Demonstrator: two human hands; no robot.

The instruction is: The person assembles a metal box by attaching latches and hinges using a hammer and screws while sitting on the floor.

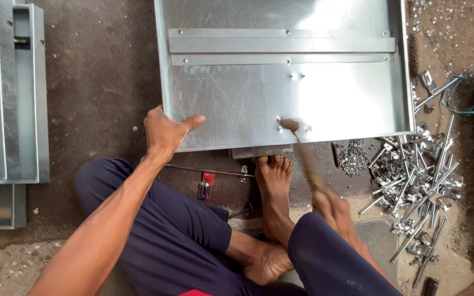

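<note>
1. The right hand (333,205) is clenching the handle of a hammer (303,148), low on the shaft; the shaft is blurred, so it looks to be mid-swing, with the head sitting right over a small rivet or fastener (279,127) near the front edge of the metal sheet.
2. The left hand (163,131) is gripping the near left corner of the galvanised sheet-metal panel (237,93), thumb on top and fingers wrapping the folded rim, pinning it to the floor.
3. The panel is lying flat on the concrete floor (100,82) just ahead of the person, its raised rims facing up and a folded stiffener strip (281,46) running across it. A bare foot (272,181) is resting against its front edge, over a small dark block (259,152).
4. Judging from this, the step in hand is hammering down a fastener at the panel's front edge; the next blow calls for a square hit on that same spot while the left hand is keeping the sheet from shifting.
5. Further out, a heap of bolts and latch parts (418,181) is lying to the right, a thin rod (204,171) with a red-tagged bracket (206,183) near the knees, and stacked metal frames (6,93) at the left.
</note>
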